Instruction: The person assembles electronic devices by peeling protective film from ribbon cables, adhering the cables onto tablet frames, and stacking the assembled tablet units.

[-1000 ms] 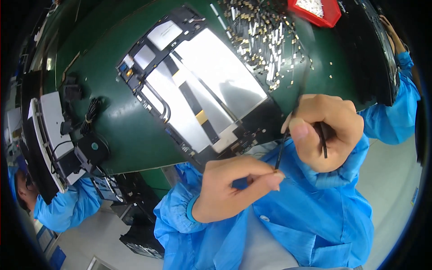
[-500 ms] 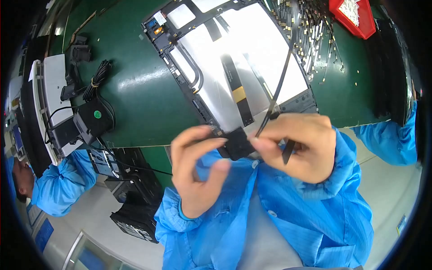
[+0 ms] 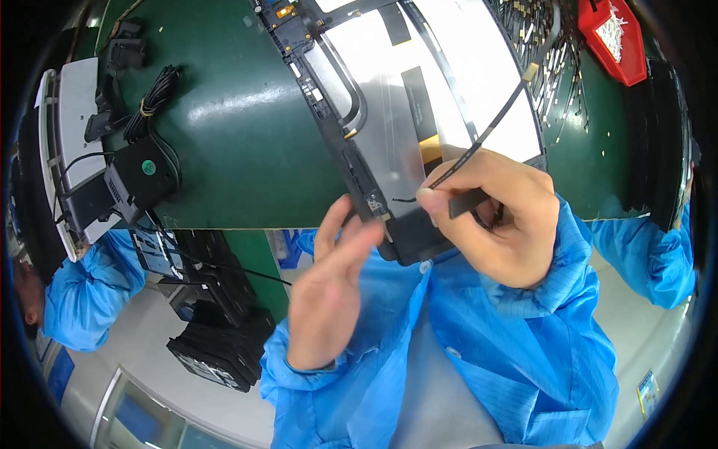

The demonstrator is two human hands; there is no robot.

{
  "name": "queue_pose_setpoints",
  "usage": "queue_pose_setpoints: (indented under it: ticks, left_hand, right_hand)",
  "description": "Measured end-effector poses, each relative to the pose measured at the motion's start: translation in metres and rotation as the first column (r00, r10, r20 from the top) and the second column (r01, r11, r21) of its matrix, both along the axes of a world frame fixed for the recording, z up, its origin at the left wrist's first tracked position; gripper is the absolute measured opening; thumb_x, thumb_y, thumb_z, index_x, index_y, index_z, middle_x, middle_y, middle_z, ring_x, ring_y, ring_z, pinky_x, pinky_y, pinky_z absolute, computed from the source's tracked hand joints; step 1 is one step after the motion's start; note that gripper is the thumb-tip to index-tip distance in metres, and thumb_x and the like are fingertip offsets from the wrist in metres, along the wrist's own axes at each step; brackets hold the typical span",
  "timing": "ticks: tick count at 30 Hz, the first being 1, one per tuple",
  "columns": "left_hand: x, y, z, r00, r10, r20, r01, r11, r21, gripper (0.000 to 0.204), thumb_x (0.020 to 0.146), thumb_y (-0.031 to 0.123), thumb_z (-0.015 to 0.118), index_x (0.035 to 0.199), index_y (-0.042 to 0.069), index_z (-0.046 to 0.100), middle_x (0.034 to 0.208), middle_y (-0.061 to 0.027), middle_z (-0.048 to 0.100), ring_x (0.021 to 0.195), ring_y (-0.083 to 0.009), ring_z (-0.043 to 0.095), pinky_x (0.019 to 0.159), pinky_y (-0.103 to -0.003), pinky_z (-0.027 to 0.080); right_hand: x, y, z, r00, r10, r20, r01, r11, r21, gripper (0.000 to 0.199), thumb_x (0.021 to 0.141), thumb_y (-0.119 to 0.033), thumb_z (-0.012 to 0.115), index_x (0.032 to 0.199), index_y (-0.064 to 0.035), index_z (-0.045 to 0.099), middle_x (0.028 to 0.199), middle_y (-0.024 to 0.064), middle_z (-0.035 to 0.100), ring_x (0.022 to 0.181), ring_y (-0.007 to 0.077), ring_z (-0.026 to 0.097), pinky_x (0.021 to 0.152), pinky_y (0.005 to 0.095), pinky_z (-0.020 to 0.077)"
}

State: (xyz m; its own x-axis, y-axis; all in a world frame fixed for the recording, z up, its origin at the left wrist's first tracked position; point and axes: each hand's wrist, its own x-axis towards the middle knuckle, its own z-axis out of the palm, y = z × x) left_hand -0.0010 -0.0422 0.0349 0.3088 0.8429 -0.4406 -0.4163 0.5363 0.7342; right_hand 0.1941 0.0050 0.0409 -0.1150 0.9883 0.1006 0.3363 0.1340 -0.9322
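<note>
Two hands (image 3: 329, 292), black strip (image 3: 490, 131), red bin (image 3: 615, 37)

The panel (image 3: 419, 97) is laid on the tabletop (image 3: 232, 127). A fan (image 3: 142, 176) is set to its left. A tray (image 3: 617, 37) is placed to its right.

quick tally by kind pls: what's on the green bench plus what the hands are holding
Open tablet chassis: 1
Thin black strip cable, pinched in the right hand: 1
Red parts bin: 1
Black fan with coiled cord: 1
Left hand, open beside the chassis corner, holding: 0
Small loose strips, top right: too many to count
Total counted: 4
</note>
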Motion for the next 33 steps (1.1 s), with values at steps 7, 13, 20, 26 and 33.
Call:
queue_pose_setpoints:
  ticks: [7, 13, 20, 26, 33]
  left_hand:
    - [-0.008, 0.012, -0.03, 0.98, 0.015, -0.2, 0.027, 0.978, 0.207, 0.027, 0.094, 0.024, 0.039, 0.083, 0.003, 0.05, 0.132, -0.0147, 0.039, 0.122, -0.0236, 0.039, 0.1, -0.034, 0.029]
    - [0.009, 0.028, -0.039, 0.916, 0.151, -0.372, 0.008, 0.919, 0.395, 0.011, 0.082, 0.0, 0.059, 0.091, 0.001, 0.053, 0.102, -0.0087, 0.044, 0.093, -0.0144, 0.047, 0.084, -0.026, 0.038]
    - [0.013, 0.035, -0.044, 0.895, 0.178, -0.409, 0.022, 0.898, 0.439, 0.024, 0.074, -0.003, 0.068, 0.088, 0.002, 0.049, 0.095, -0.0068, 0.045, 0.082, -0.0128, 0.051, 0.075, -0.024, 0.043]
    - [0.009, 0.032, -0.05, 0.9, 0.189, -0.393, 0.016, 0.886, 0.464, 0.02, 0.077, -0.003, 0.065, 0.089, 0.001, 0.049, 0.095, -0.0073, 0.046, 0.082, -0.0127, 0.05, 0.076, -0.024, 0.043]
    - [0.008, 0.032, -0.05, 0.917, 0.191, -0.35, -0.024, 0.902, 0.43, 0.014, 0.082, -0.004, 0.059, 0.092, -0.001, 0.05, 0.094, -0.0081, 0.048, 0.083, -0.0129, 0.05, 0.079, -0.025, 0.042]
  right_hand:
    - [-0.011, 0.004, 0.002, 0.967, 0.155, 0.2, -0.157, 0.988, -0.002, 0.014, 0.066, 0.006, 0.062, 0.078, 0.003, 0.058, 0.074, 0.0129, 0.055, 0.062, 0.0282, 0.055, 0.055, 0.0337, 0.044]
    - [-0.012, 0.004, 0.006, 0.957, 0.1, 0.273, -0.094, 0.995, -0.035, 0.015, 0.065, 0.004, 0.061, 0.079, 0.0019, 0.057, 0.074, 0.0127, 0.053, 0.061, 0.0281, 0.055, 0.054, 0.0335, 0.0444]
    - [-0.013, 0.005, 0.006, 0.945, 0.098, 0.311, -0.085, 0.995, -0.054, 0.016, 0.065, 0.003, 0.061, 0.08, 0.0015, 0.058, 0.074, 0.0121, 0.054, 0.06, 0.0267, 0.055, 0.053, 0.0325, 0.0446]
    - [-0.013, 0.006, 0.006, 0.937, 0.135, 0.323, -0.127, 0.991, -0.044, 0.016, 0.064, 0.003, 0.061, 0.08, 0.0022, 0.058, 0.074, 0.0129, 0.053, 0.063, 0.0285, 0.055, 0.056, 0.0341, 0.0451]
    - [-0.011, 0.01, 0.013, 0.918, 0.23, 0.321, -0.204, 0.972, -0.115, 0.015, 0.066, 0.003, 0.062, 0.08, 0.0034, 0.059, 0.075, 0.0138, 0.053, 0.066, 0.0308, 0.054, 0.058, 0.0357, 0.0452]
